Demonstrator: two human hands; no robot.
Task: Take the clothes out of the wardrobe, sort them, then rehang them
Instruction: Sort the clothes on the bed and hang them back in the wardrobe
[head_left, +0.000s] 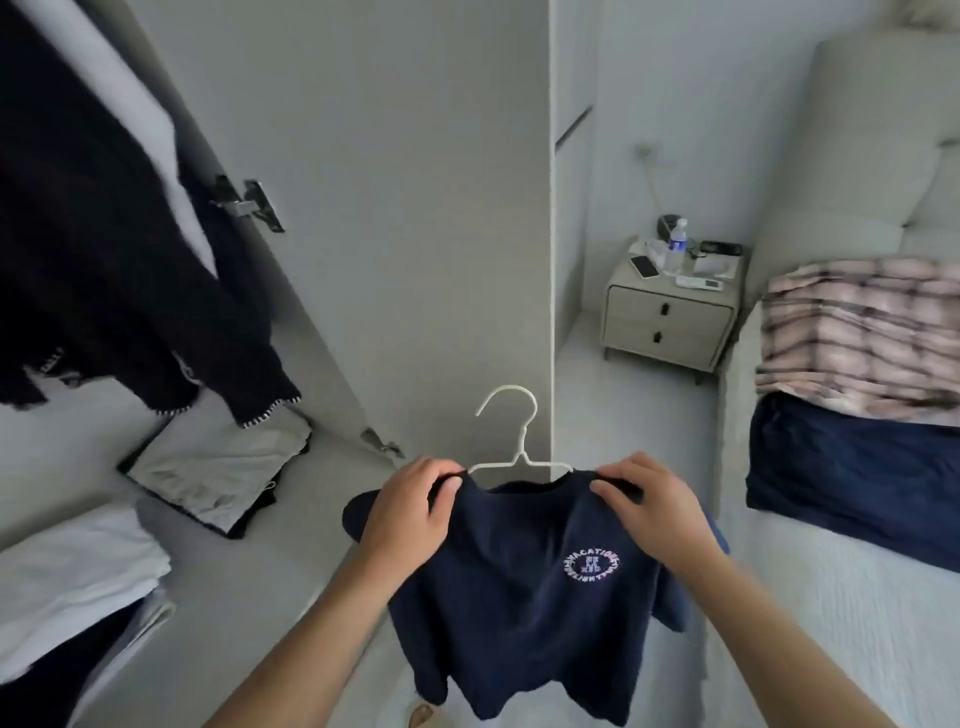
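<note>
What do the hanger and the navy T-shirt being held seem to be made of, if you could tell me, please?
The hanger looks like thin wire with a matte white coating: its stem is twisted below the hook. Bare metal or plastic cannot be told apart here. The navy T-shirt looks like soft knit cotton or a blend: it drapes limply, is matte, and carries a printed round logo.

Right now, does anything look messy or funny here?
A bit: a plaid blanket sits bunched on the bed. The navy shirt on its white hanger looks fine.
</note>
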